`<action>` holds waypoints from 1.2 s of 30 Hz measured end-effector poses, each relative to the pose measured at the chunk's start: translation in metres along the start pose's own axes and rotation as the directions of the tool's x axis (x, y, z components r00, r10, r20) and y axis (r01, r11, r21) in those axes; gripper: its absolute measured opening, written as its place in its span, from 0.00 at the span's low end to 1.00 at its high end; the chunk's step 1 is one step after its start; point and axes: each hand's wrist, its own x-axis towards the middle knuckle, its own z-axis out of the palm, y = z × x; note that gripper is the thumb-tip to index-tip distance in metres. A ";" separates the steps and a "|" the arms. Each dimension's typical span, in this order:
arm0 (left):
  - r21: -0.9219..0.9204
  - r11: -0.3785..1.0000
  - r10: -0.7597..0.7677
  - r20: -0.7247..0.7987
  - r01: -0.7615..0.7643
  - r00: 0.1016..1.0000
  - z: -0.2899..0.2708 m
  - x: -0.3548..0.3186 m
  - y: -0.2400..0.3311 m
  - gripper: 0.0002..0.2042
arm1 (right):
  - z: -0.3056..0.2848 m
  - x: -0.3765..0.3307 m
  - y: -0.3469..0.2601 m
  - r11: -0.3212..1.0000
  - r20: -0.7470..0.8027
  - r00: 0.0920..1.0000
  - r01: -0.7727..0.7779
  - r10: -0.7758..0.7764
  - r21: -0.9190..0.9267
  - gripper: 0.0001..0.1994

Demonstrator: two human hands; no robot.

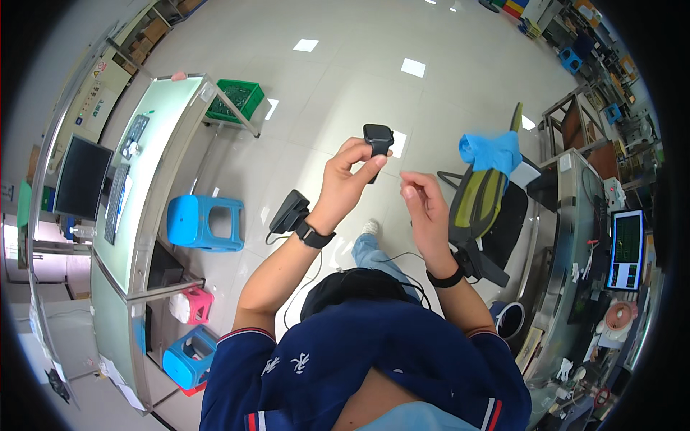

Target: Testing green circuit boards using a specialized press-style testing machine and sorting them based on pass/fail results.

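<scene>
My left hand (350,172) is raised in front of me and pinches a small dark boxy device (378,140) between thumb and fingers. My right hand (424,197) hovers just right of it, fingers loosely curled, holding nothing that I can see. Both wrists carry black bands, and a black unit (289,211) sits by the left wrist with a thin cable running down toward a black round object (352,287) in my lap.
A green-topped workbench (154,154) with monitor (80,178) and keyboard curves along the left. Blue stools (205,223), a pink stool (194,303) and a green crate (233,100) stand by it. An office chair (492,208) with blue cloth stands right, beside another bench with a screen (625,248).
</scene>
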 end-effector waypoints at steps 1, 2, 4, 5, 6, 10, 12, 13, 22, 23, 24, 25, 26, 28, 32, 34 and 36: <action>0.010 1.000 0.000 0.000 0.000 1.000 -0.004 0.014 -0.008 0.06 | 0.007 0.027 0.000 0.997 0.013 0.998 0.066 -0.066 -0.026 0.10; 0.147 0.984 0.096 0.014 -0.097 0.995 -0.010 0.027 -0.020 0.06 | 0.013 0.051 0.002 0.990 0.032 0.991 0.133 -0.131 -0.051 0.12; 0.293 0.937 0.190 0.022 -0.188 0.981 -0.020 0.068 -0.023 0.06 | 0.021 0.097 0.023 0.995 0.065 0.993 0.100 -0.099 -0.014 0.15; 0.311 0.938 0.144 0.051 -0.153 0.988 -0.026 0.094 -0.024 0.05 | 0.025 0.126 0.032 0.998 0.053 0.998 0.017 -0.021 0.068 0.15; 0.319 0.944 0.065 0.064 -0.082 0.996 -0.031 0.110 -0.029 0.05 | 0.030 0.144 0.041 0.985 0.060 0.994 -0.102 0.094 0.139 0.16; 0.736 0.667 -0.007 0.157 -0.113 0.988 -0.048 0.203 -0.053 0.10 | 0.039 0.226 0.076 0.898 0.061 0.934 -0.354 0.351 0.260 0.18; 0.757 0.639 0.008 0.175 -0.140 0.985 -0.054 0.245 -0.073 0.12 | 0.041 0.264 0.099 0.886 0.063 0.922 -0.386 0.383 0.257 0.18; 0.796 0.589 -0.046 0.210 -0.143 0.977 -0.056 0.266 -0.082 0.12 | 0.039 0.286 0.111 0.872 0.061 0.913 -0.405 0.404 0.274 0.17; 0.711 0.658 -0.143 0.442 -0.248 0.885 -0.057 0.504 -0.169 0.13 | 0.026 0.502 0.167 0.821 -0.215 0.866 -0.309 0.451 0.480 0.11; 0.702 0.652 -0.154 0.490 -0.285 0.858 -0.053 0.533 -0.174 0.12 | 0.019 0.523 0.172 0.811 -0.242 0.861 -0.276 0.447 0.516 0.09; 0.680 0.661 -0.150 0.533 -0.317 0.832 -0.045 0.562 -0.179 0.12 | 0.009 0.545 0.176 0.815 -0.288 0.848 -0.252 0.446 0.521 0.09; 0.647 0.683 -0.147 0.577 -0.339 0.804 -0.037 0.586 -0.184 0.12 | 0.001 0.563 0.179 0.817 -0.331 0.833 -0.222 0.442 0.532 0.08; 0.610 0.705 -0.142 0.620 -0.360 0.772 -0.027 0.610 -0.189 0.12 | -0.010 0.580 0.183 0.819 -0.376 0.816 -0.191 0.438 0.541 0.07; 0.541 0.754 -0.141 0.689 -0.374 0.711 -0.002 0.662 -0.201 0.12 | -0.036 0.614 0.191 0.835 -0.448 0.795 -0.128 0.409 0.535 0.07; 0.508 0.756 -0.304 0.832 -0.414 0.465 0.052 0.756 -0.249 0.12 | -0.102 0.674 0.203 0.903 -0.707 0.633 0.031 0.315 0.430 0.08; 0.451 0.703 -0.346 0.892 -0.550 0.290 0.076 0.804 -0.321 0.11 | -0.133 0.703 0.192 0.965 -0.712 0.688 0.065 0.141 0.254 0.09; 0.595 0.747 -0.616 0.787 -0.296 0.028 0.104 0.861 -0.397 0.11 | -0.151 0.733 0.177 0.965 -0.697 0.701 0.050 0.150 0.257 0.09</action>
